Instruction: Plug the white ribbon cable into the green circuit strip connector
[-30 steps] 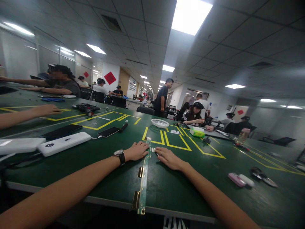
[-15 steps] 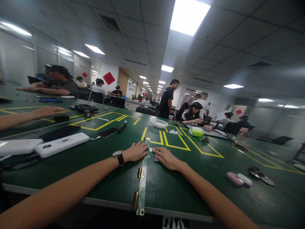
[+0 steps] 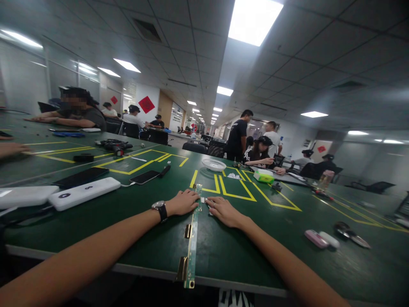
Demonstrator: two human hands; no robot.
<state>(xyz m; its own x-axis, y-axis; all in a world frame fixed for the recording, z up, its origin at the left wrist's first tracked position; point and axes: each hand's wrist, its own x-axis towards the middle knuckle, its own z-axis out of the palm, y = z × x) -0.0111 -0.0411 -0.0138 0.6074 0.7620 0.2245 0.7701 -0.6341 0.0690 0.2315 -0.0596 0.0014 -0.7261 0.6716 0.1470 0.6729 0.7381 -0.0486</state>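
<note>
A long, narrow green circuit board (image 3: 191, 251) with gold-coloured flaps along its left side lies on the green table, its near end reaching past the front edge. My left hand (image 3: 182, 202), with a watch on the wrist, grips the board's far part, fingers bent over its left edge. Just right of that part, my right hand (image 3: 226, 211) has its fingertips closed on a small silver-white connector piece (image 3: 203, 200) beside the board. The fingers partly hide this piece, and I cannot tell whether it is joined to the board.
Left are white power banks (image 3: 84, 194), phones (image 3: 145, 177) and a power drill (image 3: 116, 147). A white basket (image 3: 214, 165) and green tissue pack (image 3: 263, 176) stand beyond. Right lie a pink case (image 3: 316, 238) and scissors (image 3: 351, 235). A co-worker's hand (image 3: 12, 150) shows at far left.
Both my hands stay nearly still at the board. At left, a co-worker's hand has drawn back toward the picture's edge. The standing person in the background has shifted right.
</note>
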